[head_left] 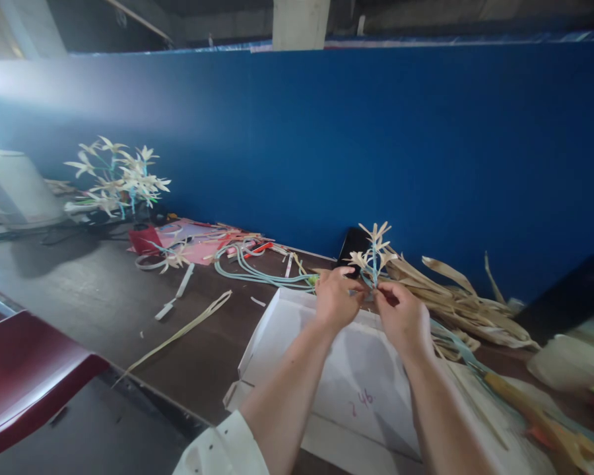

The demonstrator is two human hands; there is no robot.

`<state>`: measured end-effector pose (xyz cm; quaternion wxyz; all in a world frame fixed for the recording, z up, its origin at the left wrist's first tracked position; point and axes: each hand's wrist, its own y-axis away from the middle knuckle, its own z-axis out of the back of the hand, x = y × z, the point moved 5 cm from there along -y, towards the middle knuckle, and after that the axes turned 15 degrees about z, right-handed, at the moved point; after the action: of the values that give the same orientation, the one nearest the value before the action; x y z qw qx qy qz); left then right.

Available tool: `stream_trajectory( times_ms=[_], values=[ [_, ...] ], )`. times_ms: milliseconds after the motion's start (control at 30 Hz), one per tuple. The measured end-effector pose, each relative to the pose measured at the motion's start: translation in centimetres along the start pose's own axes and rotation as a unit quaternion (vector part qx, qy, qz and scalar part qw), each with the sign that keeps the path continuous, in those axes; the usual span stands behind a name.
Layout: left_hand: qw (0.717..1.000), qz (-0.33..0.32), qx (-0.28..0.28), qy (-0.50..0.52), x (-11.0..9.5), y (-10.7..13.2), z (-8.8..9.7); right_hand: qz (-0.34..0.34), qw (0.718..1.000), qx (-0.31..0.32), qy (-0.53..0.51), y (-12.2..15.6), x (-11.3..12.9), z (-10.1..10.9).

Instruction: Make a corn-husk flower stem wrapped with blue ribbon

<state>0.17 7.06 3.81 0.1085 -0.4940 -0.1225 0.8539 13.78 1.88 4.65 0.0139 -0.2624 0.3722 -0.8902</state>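
My right hand (400, 320) pinches the lower stem of a small artificial flower sprig (375, 249) between thumb and fingertips. The sprig stands upright, with pale, pointed dried-husk petals and a light-blue wrapped stem. Close on the stem's left side is my left hand (337, 295), its thumb and fingers drawn together and one finger partly stretched out. Whatever those fingers hold is hidden. Both hands are above a white cardboard box (376, 396) with red handwritten figures. Loops of light-blue cord (257, 274) lie to the left of my left hand.
A bunch of dried husks (455, 297) lies to the right. A dark phone-like object (352, 247) leans at the blue partition (426, 145). Finished-looking husk flowers (121, 175) stand far left, near pink paper (193, 244). A folded pale strip (193, 323) crosses the table (129, 284).
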Motion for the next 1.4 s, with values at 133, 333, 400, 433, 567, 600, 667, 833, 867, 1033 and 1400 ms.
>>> stream_trajectory(
  times_ms=[133,333,400,433,567,600,667,833,867,1033,1400],
  values=[
    [0.999,-0.007,0.03,0.008,0.3,-0.1,-0.5,0.003,1.0,0.016,-0.005,-0.1,-0.1,-0.1],
    [0.979,0.069,0.168,0.096,1.4,-0.1,-2.3,0.0,1.0,0.028,0.01,-0.1,-0.6,-0.1],
    [0.973,0.087,0.181,0.111,1.5,0.0,-2.5,0.003,0.999,0.032,0.012,-0.1,-0.8,-0.2],
    [0.976,0.08,0.173,0.105,1.4,0.0,-2.3,0.003,0.999,0.034,0.011,-0.1,-0.8,-0.2],
    [0.982,0.048,0.154,0.094,1.0,0.0,-2.1,0.005,0.999,0.047,0.004,0.0,-0.6,-0.3],
    [0.981,0.049,0.158,0.099,1.0,0.0,-2.2,0.005,0.999,0.048,0.004,0.0,-0.5,-0.3],
    [0.978,0.057,0.167,0.113,1.2,-0.1,-2.4,0.007,0.999,0.047,0.008,0.0,-0.3,-0.2],
    [0.974,0.045,0.155,0.157,1.2,-0.4,-2.6,-0.006,0.999,0.04,0.032,-0.1,-0.4,0.0],
    [0.974,0.04,0.15,0.163,1.2,-0.4,-2.5,-0.011,0.999,0.041,0.033,-0.1,-0.5,0.0],
    [0.971,0.045,0.142,0.186,1.1,-0.4,-2.4,-0.031,0.999,0.039,0.016,-0.2,-0.3,0.3],
    [0.952,0.147,0.168,0.208,0.8,0.0,-2.3,-0.072,0.992,0.017,-0.103,-0.2,-0.1,0.3]
  ],
)
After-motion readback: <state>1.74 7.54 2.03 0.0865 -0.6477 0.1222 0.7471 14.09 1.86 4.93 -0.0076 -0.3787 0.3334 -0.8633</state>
